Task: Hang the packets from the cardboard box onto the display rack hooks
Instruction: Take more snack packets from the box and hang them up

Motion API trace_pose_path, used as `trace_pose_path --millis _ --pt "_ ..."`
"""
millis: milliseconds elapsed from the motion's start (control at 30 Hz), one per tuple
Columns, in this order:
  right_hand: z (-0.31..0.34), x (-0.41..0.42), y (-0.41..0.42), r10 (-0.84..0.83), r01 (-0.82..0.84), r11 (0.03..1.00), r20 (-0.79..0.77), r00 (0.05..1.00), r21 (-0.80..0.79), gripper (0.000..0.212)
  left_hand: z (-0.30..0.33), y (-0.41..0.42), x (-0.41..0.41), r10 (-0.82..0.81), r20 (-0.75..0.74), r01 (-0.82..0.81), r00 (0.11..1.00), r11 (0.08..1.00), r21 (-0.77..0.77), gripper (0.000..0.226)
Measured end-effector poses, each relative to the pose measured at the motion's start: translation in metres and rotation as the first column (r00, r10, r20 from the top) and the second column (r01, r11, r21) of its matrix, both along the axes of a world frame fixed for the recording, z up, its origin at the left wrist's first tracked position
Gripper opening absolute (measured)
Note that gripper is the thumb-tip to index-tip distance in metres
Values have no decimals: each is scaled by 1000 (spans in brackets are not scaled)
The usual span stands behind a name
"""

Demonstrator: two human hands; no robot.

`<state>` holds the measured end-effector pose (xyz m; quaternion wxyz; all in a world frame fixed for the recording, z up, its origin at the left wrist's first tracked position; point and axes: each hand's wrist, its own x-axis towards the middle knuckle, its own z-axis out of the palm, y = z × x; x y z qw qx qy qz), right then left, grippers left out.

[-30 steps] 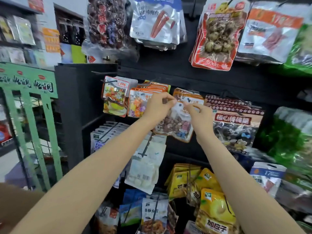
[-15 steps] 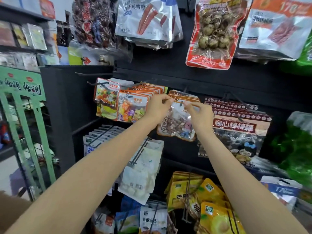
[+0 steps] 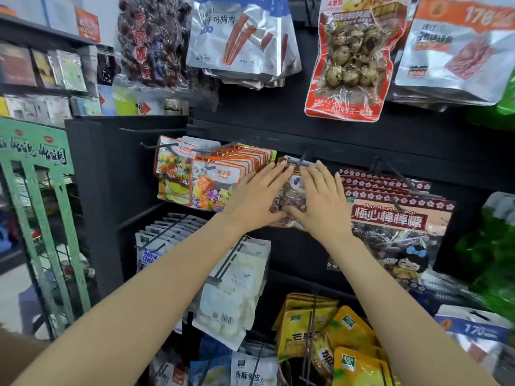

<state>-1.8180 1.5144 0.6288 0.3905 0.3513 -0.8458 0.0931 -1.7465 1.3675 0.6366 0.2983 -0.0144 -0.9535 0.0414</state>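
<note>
Two bare arms reach toward a black display rack (image 3: 334,135). The left hand (image 3: 256,196) and right hand (image 3: 320,201) press flat, fingers straight, against a snack packet (image 3: 292,190). The packet hangs on a hook (image 3: 299,162), between orange sweet packets (image 3: 220,188) and plum lollipop packets (image 3: 395,215).

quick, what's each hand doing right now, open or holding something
Left hand: open, fingers straight, pressing flat on the hanging packet.
Right hand: open, fingers straight, pressing on the same packet.

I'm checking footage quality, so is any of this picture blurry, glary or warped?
Head view: the green packets at the right edge smear with blur; glare whitens the silver pouches on top; wide-angle bending curves the green rack; both hands, left hand and right hand, look sharp.
</note>
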Motion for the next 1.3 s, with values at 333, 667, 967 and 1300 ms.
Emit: trace_pose_path --millis 333,667,967,1300 --pt "9 7 -4 -199 199 971 -12 980 133 83 10 12 1 66 36 -67 997 997 24 85" --pt "-1 92 -19 65 -1 899 130 989 -439 46 -2 -15 71 -85 -147 109 985 980 165 32" --pt "-56 192 -111 168 -69 976 517 839 -206 27 -55 -107 183 82 144 -130 986 923 362 19" --pt "-163 315 -279 217 -462 874 727 652 153 23 -184 -245 332 307 580 -598 754 685 416 20"
